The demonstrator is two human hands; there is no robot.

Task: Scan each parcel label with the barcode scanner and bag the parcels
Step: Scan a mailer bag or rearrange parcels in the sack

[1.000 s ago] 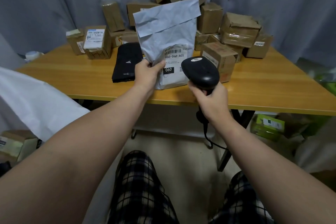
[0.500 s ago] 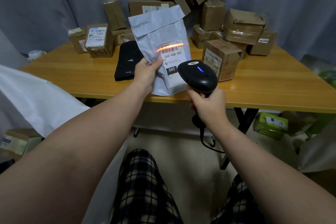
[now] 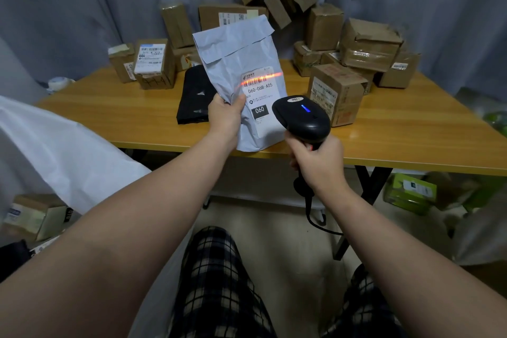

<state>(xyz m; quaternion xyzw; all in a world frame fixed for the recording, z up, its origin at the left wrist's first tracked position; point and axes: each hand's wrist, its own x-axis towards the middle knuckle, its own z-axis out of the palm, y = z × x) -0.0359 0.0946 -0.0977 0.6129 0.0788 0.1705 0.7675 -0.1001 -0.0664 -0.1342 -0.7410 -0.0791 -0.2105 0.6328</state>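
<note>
Above the table's point(image 3: 137, 121) front edge, the left hand point(image 3: 225, 118) grips a grey parcel point(image 3: 241, 63) upright. The right hand point(image 3: 319, 162) is wrapped round the scanner point(image 3: 303, 115), its orange beam across the label point(image 3: 260, 96).

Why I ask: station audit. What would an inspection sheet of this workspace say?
Surface: wooden table, parcels along its back.
Job's things: grey mailer held upright, red scan line across its label; barcode scanner, blue light on.
Clutter: cardboard boxes piled behind; black bag lying flat.
Hands: left hand grips the mailer; right hand grips the scanner.
Cables: scanner cord hangs below the table edge.
Surroundings: grey curtain; white sack at left; green packages on floor.
</note>
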